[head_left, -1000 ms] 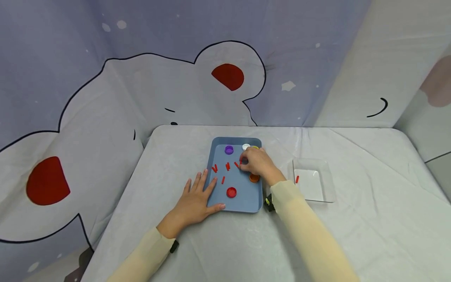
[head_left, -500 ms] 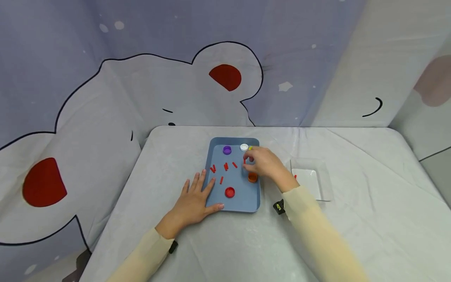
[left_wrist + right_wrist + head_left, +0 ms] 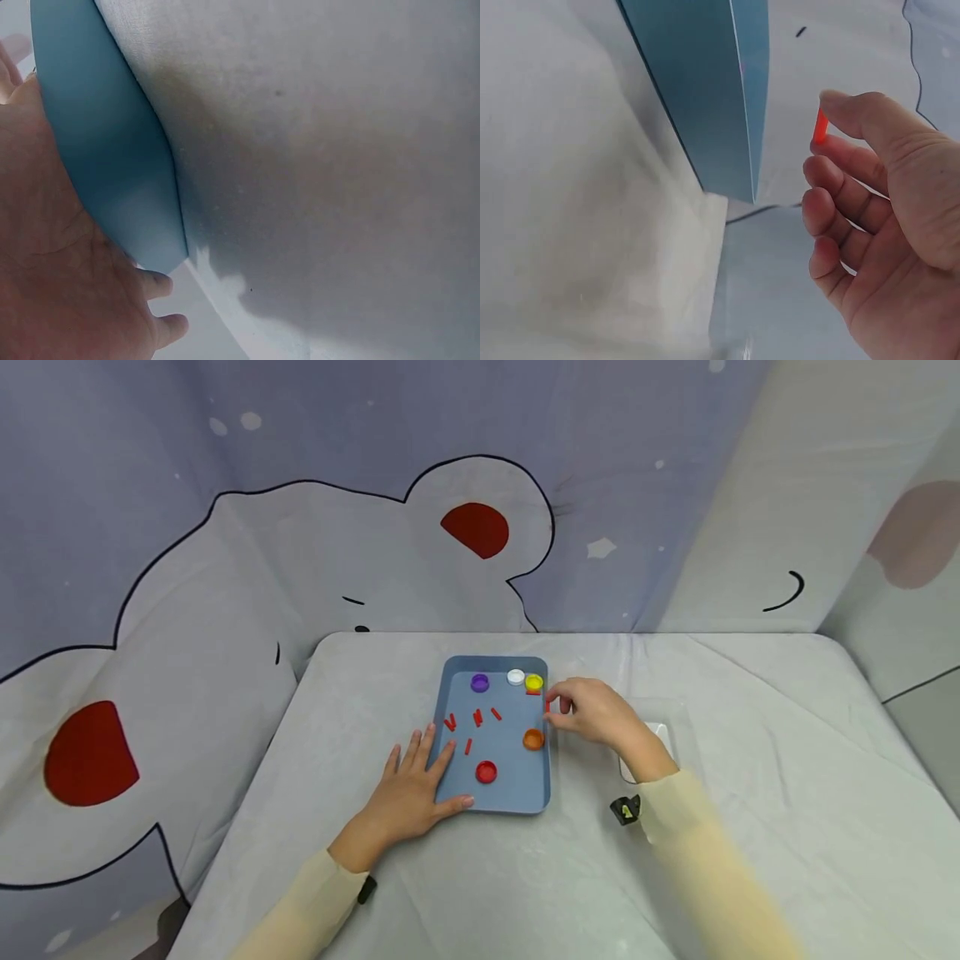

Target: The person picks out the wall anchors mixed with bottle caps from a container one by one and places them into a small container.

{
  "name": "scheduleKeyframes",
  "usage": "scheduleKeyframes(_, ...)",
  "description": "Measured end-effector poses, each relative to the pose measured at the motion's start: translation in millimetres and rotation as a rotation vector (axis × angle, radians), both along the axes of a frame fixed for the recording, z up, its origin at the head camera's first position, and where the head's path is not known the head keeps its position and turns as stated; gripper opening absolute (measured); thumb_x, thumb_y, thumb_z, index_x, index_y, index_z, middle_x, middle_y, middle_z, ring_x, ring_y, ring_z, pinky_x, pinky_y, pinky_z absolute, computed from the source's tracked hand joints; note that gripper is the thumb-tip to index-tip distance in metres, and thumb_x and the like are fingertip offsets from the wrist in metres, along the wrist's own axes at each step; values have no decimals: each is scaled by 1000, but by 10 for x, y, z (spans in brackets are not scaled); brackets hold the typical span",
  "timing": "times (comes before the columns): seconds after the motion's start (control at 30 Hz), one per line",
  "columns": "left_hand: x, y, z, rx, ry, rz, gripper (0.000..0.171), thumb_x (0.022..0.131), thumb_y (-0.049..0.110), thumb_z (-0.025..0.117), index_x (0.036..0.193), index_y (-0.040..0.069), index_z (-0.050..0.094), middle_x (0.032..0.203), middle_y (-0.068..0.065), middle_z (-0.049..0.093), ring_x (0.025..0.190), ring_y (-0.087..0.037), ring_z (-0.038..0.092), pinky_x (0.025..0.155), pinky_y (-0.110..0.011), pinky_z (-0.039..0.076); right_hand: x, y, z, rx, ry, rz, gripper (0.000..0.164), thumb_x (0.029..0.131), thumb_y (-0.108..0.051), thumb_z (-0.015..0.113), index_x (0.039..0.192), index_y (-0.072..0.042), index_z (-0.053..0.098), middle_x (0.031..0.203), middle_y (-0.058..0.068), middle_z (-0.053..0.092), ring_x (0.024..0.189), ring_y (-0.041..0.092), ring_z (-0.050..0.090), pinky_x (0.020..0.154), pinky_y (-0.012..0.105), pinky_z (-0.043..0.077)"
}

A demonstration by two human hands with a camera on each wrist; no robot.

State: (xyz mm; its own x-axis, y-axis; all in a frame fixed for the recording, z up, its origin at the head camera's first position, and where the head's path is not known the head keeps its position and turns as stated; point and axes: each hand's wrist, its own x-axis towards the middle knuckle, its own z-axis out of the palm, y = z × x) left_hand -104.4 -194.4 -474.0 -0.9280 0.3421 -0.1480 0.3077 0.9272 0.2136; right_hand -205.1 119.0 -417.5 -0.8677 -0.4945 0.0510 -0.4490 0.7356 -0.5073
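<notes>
Between the thumb and index finger of my right hand [image 3: 596,712] is a small red stick [image 3: 820,127], pinched upright in the right wrist view. That hand hovers at the right rim of a blue-grey tray [image 3: 513,789]. My left hand [image 3: 401,803] lies with spread, straight fingers on the tray's left front edge; in the left wrist view its palm [image 3: 60,247] is against the tray's side. Several loose red sticks [image 3: 477,718] lie mid-tray, and one stick [image 3: 533,692] lies just below a yellow round cap [image 3: 533,682].
Also on the tray are a purple cap [image 3: 480,682], a white cap [image 3: 516,677], an orange cap [image 3: 533,740] and a red cap [image 3: 486,772]. A clear plastic box [image 3: 678,714] stands right of the tray, partly behind my right forearm. White cloth [image 3: 510,885] covers the table.
My right hand has moved right, from above the tray to its right rim, carrying the red stick. The yellow cap and the stick below it are now uncovered. My left hand stays put.
</notes>
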Motion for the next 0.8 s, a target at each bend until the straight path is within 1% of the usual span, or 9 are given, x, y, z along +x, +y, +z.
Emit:
scheduleKeyframes(0.13, 2, -2, -8, -4, 4, 2, 95, 91, 74, 52, 161, 13, 29, 169, -20, 3, 155, -44, 3, 119, -67, 7, 45, 126, 26, -11, -12, -24, 26, 90, -24, 77, 109, -7, 75, 80, -1, 61, 71, 15, 53, 64, 31, 46)
scheduleKeyframes(0.23, 7, -3, -11, -9, 7, 1, 95, 91, 74, 51, 161, 13, 29, 169, -20, 4, 155, -44, 3, 119, -67, 8, 80, 217, 49, -26, -44, -52, 27, 90, -25, 77, 111, -7, 74, 82, 0, 61, 66, 15, 54, 54, 30, 48)
scheduleKeyframes(0.33, 12, -3, -8, -10, 6, 1, 95, 91, 74, 51, 161, 13, 29, 169, -20, 4, 155, -44, 4, 119, -67, 8, 113, 307, 74, -41, -70, -74, 28, 91, -25, 76, 112, -7, 73, 83, 1, 61, 57, 15, 54, 47, 32, 48)
scheduleKeyframes(0.37, 16, -2, -1, -9, 5, 2, 95, 91, 74, 51, 161, 13, 29, 169, -20, 4, 155, -44, 4, 119, -67, 8, 122, 335, 80, -43, -70, -79, 28, 91, -25, 76, 112, -7, 73, 83, 1, 61, 57, 14, 54, 49, 32, 49)
scheduleKeyframes(0.43, 17, 0, 3, -7, 6, 1, 95, 91, 74, 52, 161, 12, 29, 169, -21, 4, 155, -44, 4, 119, -67, 8, 138, 396, 88, -35, -60, -86, 28, 92, -24, 76, 112, -7, 73, 82, 0, 61, 53, 13, 55, 56, 32, 50)
scheduleKeyframes(0.57, 16, 1, 4, -15, 10, -1, 96, 91, 75, 51, 161, 13, 29, 169, -20, 4, 155, -44, 4, 119, -67, 9, 162, 509, 99, -17, -39, -103, 28, 92, -24, 76, 113, -6, 73, 79, -2, 61, 63, 12, 55, 68, 33, 47)
scheduleKeyframes(0.67, 16, 1, 3, -16, 11, 0, 96, 91, 75, 50, 161, 13, 29, 169, -20, 4, 155, -44, 4, 119, -67, 9, 173, 588, 103, -16, -33, -114, 27, 91, -23, 76, 112, -6, 73, 78, -3, 61, 69, 14, 54, 68, 33, 47)
scheduleKeyframes(0.8, 12, -1, 2, -10, 15, -1, 95, 91, 75, 51, 161, 13, 30, 169, -20, 4, 155, -44, 4, 119, -67, 9, 191, 694, 101, -20, -19, -120, 25, 92, -22, 75, 111, -6, 73, 77, -3, 61, 71, 15, 54, 68, 33, 46)
